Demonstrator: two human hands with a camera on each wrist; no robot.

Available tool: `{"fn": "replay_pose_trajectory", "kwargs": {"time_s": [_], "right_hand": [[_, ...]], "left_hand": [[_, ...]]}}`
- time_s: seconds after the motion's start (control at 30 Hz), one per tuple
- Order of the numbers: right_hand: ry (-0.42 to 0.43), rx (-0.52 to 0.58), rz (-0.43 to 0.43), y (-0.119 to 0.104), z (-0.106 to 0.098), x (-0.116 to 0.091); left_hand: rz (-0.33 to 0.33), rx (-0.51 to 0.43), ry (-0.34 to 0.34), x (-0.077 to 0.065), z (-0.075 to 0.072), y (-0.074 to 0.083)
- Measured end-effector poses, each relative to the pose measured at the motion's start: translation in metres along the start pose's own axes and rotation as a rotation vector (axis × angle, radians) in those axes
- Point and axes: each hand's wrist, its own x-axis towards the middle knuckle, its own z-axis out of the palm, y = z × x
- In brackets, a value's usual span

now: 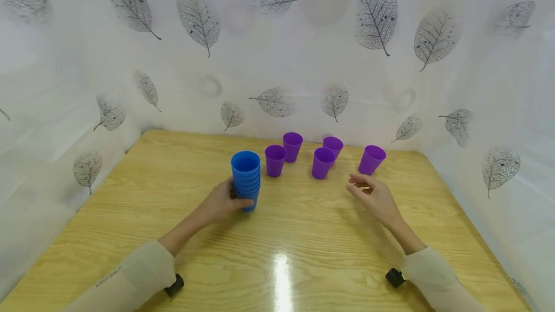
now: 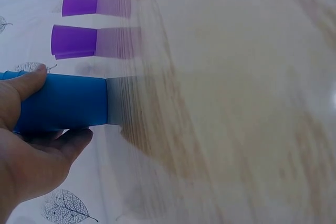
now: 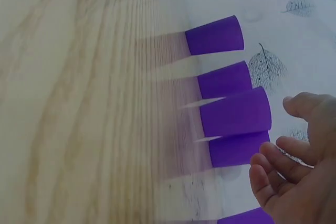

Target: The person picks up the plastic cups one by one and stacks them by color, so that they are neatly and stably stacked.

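Left hand (image 1: pixel 221 202), left of centre in the head view, gripped a stack of blue cups (image 1: pixel 246 172), its thumb across the front near the base and its other fingers mostly hidden behind. Right hand (image 1: pixel 375 199), right of centre, held nothing; its fingers bent loosely, thumb apart, just below the rightmost purple cup (image 1: pixel 372 160).

Nested rims made the blue cups hard to count. They stood upright, mouths up, and in the left wrist view the stack's base met its reflection on the tabletop (image 1: pixel 312 244), while the left edge cut off its top.

To the right of the stack, across the middle of the head view, stood 4 more purple cups: a front-left cup (image 1: pixel 275 161), a back-left cup (image 1: pixel 293 147), a front-middle cup (image 1: pixel 323 163) and, partly hidden behind that, a back-middle cup (image 1: pixel 336 150). In the right wrist view, the bottom edge cropped 1 purple cup and the top edge cut the blue stack to a sliver. The right hand showed only as fingers at the upper left of the left wrist view.

Pale sleeves (image 1: pixel 149 266) ran off the bottom of the head view; marks on the left cuff were illegible. Black wrist devices (image 1: pixel 174 285) were partly covered.
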Motion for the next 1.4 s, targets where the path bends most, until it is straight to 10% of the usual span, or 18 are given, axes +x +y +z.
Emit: {"fn": "replay_pose_trajectory", "kwargs": {"time_s": [0.5,0.87,1.4], "right_hand": [[0.061,-0.134,0.250,0.028,-0.029,0.001],[0.078,-0.034,0.345,0.047,-0.041,0.028],[0.147,0.075,0.308,0.062,-0.035,0.053]], "left_hand": [[-0.027,0.021,0.077,0.011,-0.016,-0.005],[-0.119,0.025,0.142,0.023,-0.027,-0.007],[-0.161,-0.012,0.188,0.045,-0.047,-0.018]]}}
